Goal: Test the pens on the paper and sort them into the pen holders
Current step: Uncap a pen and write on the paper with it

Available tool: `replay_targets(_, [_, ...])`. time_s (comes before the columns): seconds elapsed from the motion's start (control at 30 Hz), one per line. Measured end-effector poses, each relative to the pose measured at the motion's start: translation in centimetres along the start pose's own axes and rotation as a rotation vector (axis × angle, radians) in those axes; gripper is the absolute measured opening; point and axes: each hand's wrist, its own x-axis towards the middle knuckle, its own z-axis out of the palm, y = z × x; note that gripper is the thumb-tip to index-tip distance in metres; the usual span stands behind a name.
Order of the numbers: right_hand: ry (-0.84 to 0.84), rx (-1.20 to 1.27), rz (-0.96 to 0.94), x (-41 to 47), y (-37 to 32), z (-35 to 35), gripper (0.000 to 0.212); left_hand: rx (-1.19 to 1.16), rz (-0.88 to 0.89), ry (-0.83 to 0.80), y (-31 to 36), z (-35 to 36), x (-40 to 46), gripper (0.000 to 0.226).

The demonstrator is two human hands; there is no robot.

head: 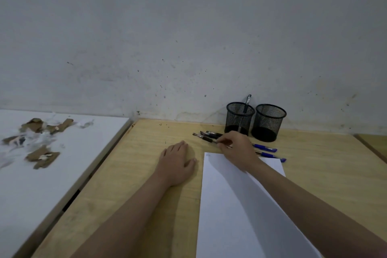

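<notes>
1. The thin black-gripped pen (206, 138) lies on the pale wooden table (146, 195), at the near edge of a small bunch of black pens (210, 133) just in front of the left black wire-mesh pen holder (239, 118).
2. The right hand (236, 146) reaches over the top of the white sheet of paper (240, 216), fingertips curled onto that pen's barrel, apparently pinching it; it looks not yet lifted.
3. The left hand (178, 159) lies flat on the table left of the paper, fingers loosely together, holding nothing.
4. Done so far, by my reading: one clear-barrelled pen (247, 103) already stands in the left holder, and a faint small scribble (208, 155) marks the paper's top left corner.
5. Left: the right black mesh holder (269, 122) looks empty, the black pens remain, and two blue-capped pens (269, 152) lie near the paper's top right corner. Most of the sorting is ahead.
</notes>
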Motion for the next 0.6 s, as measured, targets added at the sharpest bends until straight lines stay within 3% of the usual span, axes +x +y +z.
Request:
replay_targets(0.1, [-0.002, 0.12, 0.001, -1.8, -0.6, -0.5, 0.009, -0.034, 0.049, 0.149, 0.3, -0.3, -0.6, 0.068])
replay_targets(0.23, [-0.036, 0.309, 0.059, -3.8, -1.6, -1.9, 0.011, 0.044, 0.317, 0.386, 1.0, -0.9, -1.8, 0.045])
replay_targets(0.37, [0.066, 0.57, 0.167, -4.3, -1.8, -2.9, 0.016, -0.082, 0.349, 0.431, 2.3, -0.9, -2.3, 0.021])
replay_targets(0.5, [0.14, 1.014, 0.309, -4.1, -2.4, -3.0, 0.024, -0.295, 0.281, 0.463, 4.9, -1.0, -2.4, 0.01])
replay_targets(0.6, [0.077, 0.914, 0.276, -4.2, -3.3, -2.6, 0.01, -0.341, 0.349, 0.451, 6.3, -1.2, -2.0, 0.012])
